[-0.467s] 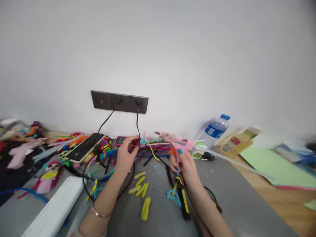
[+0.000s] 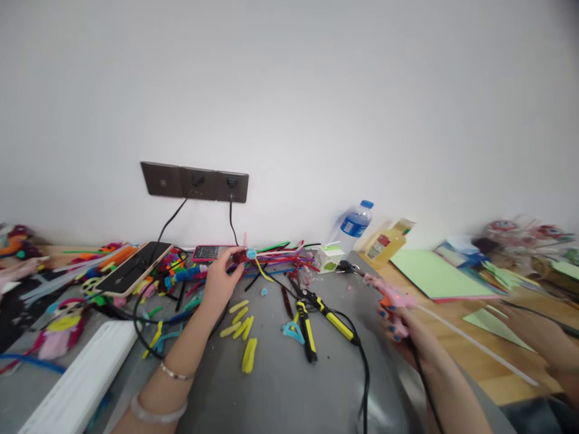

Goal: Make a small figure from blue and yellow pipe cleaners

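Observation:
My left hand (image 2: 221,278) pinches a small pipe-cleaner craft piece (image 2: 250,254) by its dark red end. Light blue fuzz and a trailing yellow strand show on that piece. Over at the mat's right edge, my right hand (image 2: 404,325) is wrapped round the handle of a pink hot glue gun (image 2: 400,295). Its nozzle points left, a long clear glue stick (image 2: 474,343) sticks out behind, and a black cord runs down past the wrist. Between the hands lie yellow-and-black pliers (image 2: 306,331), short yellow pipe-cleaner pieces (image 2: 248,355) and a light blue loop (image 2: 294,332).
Against the wall stand a water bottle (image 2: 356,224), a juice bottle (image 2: 389,243) and a small white-green carton (image 2: 329,258). Phones (image 2: 133,268), cords and pipe cleaners crowd the left. Another person's hand (image 2: 520,325) rests by green paper (image 2: 441,274) at right.
My right hand has carried the glue gun rightward, away from my left hand, baring the pliers. The view has turned right, bringing another person's hand in. My left hand keeps its pinch.

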### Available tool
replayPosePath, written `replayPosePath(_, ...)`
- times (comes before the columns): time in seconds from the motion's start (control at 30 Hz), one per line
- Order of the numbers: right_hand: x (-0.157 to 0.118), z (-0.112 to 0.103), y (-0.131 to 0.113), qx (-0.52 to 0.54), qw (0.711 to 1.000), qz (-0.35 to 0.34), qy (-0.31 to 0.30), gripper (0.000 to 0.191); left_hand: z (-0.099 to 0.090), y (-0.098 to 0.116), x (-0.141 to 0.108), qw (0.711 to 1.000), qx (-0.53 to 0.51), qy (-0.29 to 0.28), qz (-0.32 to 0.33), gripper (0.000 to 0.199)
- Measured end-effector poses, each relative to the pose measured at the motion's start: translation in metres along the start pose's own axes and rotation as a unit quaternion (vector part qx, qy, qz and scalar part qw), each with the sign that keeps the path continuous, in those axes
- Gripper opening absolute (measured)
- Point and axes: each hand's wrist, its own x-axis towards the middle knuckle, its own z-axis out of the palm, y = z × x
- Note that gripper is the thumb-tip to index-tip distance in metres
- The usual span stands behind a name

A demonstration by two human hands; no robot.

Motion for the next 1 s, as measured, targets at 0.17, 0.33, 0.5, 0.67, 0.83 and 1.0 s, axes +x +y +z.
replayPosePath(0.17,-0.003,-0.021,0.007,-0.042,0.993,0.102,-0.035,0.023,0.0,0.002,-0.002,1.0,0.021,-0.011,0.007,0.03)
replayPosePath(0.33,-0.003,-0.018,-0.001,-0.224,0.969,0.096,-0.026,0.032,-0.001,-0.003,0.0,1.0,0.02,-0.005,-0.002,0.03)
replayPosePath(0.5,0.001,-0.026,-0.006,-0.376,0.926,-0.01,0.024,0.039,-0.002,-0.004,0.0,1.0,0.0,-0.012,-0.017,0.031)
replayPosePath(0.67,-0.007,-0.027,0.005,-0.559,0.801,-0.102,0.191,0.037,-0.001,-0.001,-0.001,1.0,-0.015,-0.017,-0.015,0.03)
replayPosePath(0.83,-0.029,0.05,0.029,-0.553,0.744,-0.329,0.18,0.029,0.0,0.0,-0.002,0.999,-0.016,-0.021,-0.019,0.031)
replayPosePath(1.0,-0.019,0.159,0.037,-0.48,0.77,-0.378,-0.187,0.022,-0.001,-0.002,0.0,1.0,-0.013,-0.023,-0.015,0.031)
